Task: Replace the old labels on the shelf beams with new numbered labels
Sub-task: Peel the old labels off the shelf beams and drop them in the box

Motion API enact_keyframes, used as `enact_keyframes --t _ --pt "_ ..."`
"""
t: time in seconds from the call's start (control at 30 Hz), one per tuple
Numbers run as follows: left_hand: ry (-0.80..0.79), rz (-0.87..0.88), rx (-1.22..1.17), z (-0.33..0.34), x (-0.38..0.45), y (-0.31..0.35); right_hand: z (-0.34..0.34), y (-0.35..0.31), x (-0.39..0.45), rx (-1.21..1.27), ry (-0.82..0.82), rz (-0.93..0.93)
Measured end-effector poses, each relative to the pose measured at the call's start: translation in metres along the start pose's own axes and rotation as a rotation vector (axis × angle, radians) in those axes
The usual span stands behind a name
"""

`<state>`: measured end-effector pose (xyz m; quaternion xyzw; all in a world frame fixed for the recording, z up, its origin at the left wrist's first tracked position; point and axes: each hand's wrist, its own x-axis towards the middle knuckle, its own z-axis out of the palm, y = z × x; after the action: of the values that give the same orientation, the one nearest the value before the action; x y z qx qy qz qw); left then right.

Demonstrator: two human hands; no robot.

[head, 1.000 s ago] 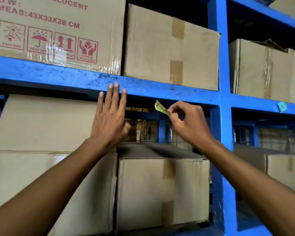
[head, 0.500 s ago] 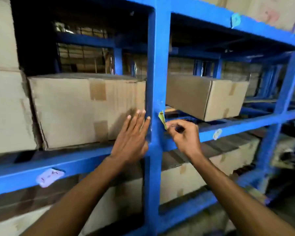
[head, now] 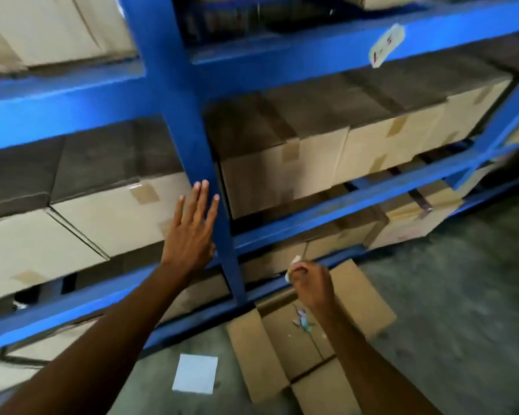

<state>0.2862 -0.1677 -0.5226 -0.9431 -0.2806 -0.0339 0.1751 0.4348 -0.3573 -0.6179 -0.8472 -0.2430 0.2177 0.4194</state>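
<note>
Head view, tilted down along a blue shelf rack: on the far side of the left hand's (head: pixel 192 235) fingertips, taped brown cartons (head: pixel 102 217) with matte, slightly creased faces sit on the painted metal beams. That hand is held flat, fingers straight and a little spread, its tips touching or just short of the blue upright post (head: pixel 198 163); blur keeps me from saying which. Below its wrist, on the rough grey concrete floor, lies a pale square sheet (head: pixel 196 373), flat and smooth, possibly a label backing. Farther right, the right hand (head: pixel 310 281) hangs low with fingers curled, pinching a small, thin peeled label (head: pixel 292 269) that sticks out above the knuckles, pale yellow-green and softly bent. Directly beneath those fingers is an open cardboard box (head: pixel 357 295) on the floor, flaps splayed, with a few small coloured paper scraps (head: pixel 304 322) lying inside. Well above and to the right of the pinching fingers, a whitish rounded label (head: pixel 387 44) with red handwritten marks is stuck on an upper shelf beam (head: pixel 312 46). Judging from this, one old label is off and about to be dropped with the scraps; whether the beam label is new or old I cannot tell, and fresh labels appear yet to be applied.
</note>
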Motion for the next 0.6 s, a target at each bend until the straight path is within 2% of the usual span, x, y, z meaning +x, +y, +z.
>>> enact_keyframes --t 0.1,0.17,0.3,0.37,0.43,0.6 --pt "-0.025 -0.030 0.022 0.017 0.002 0.012 0.010 0.063 0.001 -0.239 -0.146 0.153" --pt "-0.012 -0.039 0.018 0.020 0.004 0.012 0.012 0.084 0.003 -0.368 -0.126 0.207" --pt "0.014 -0.046 0.040 0.029 0.006 0.012 0.017 0.113 0.017 -0.359 -0.171 0.327" --pt "0.023 -0.043 0.041 0.033 0.006 0.012 0.019 0.124 0.026 -0.254 -0.204 0.401" --pt "0.038 -0.044 0.037 0.035 0.006 0.011 0.022 0.130 0.030 -0.225 -0.234 0.395" --pt "0.063 -0.041 0.044 0.040 0.008 0.010 0.027 0.137 0.030 -0.233 -0.171 0.421"
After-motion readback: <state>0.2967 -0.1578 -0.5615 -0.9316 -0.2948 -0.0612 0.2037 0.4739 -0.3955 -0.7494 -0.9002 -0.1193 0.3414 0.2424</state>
